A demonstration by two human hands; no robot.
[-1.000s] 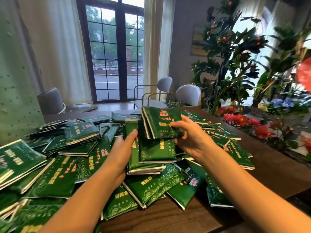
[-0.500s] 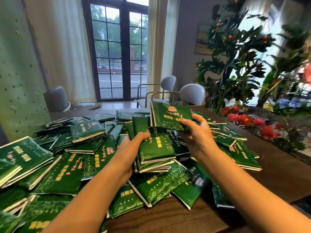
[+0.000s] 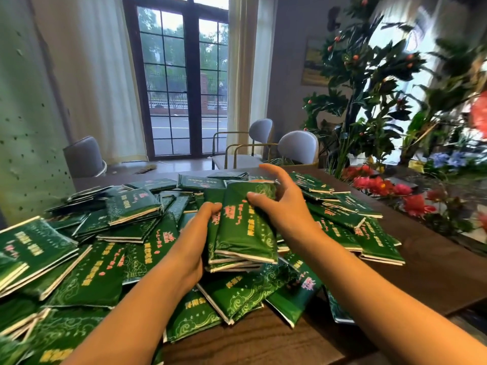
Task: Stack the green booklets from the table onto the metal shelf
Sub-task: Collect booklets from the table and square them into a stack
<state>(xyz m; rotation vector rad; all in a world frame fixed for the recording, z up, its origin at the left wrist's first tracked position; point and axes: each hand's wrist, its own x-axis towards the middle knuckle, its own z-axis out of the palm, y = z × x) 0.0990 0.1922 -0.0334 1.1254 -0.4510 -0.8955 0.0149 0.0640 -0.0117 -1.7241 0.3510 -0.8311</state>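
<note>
Loose green booklets [image 3: 92,275] lie overlapping in a heap from nine o'clock to the middle of the dark wooden bench [image 3: 434,275], some flat, some in small piles. Behind them at ten o'clock stands a grey chair [image 3: 83,156], and at twelve o'clock a tall dark-framed window [image 3: 181,83] sits between pale curtains. At the centre the left hand [image 3: 195,243] grips the left edge of a small stack [image 3: 245,233] of booklets, thumb up on the cover; its other fingers are hidden beneath. The stack is tilted, far end higher, pale page edges toward the person, its near end just over the heap; whether it touches cannot be told. The right hand [image 3: 287,212] holds the same stack from its two o'clock side: thumb pressed on the top cover, fingers curled over the far right corner, forefinger lifted free. The heap carries on at three o'clock of the stack. Two pale blue chairs [image 3: 297,146] stand at one o'clock beyond the bench, with a leafy plant [image 3: 363,101] and red flowers [image 3: 379,185] from two to three o'clock.
</note>
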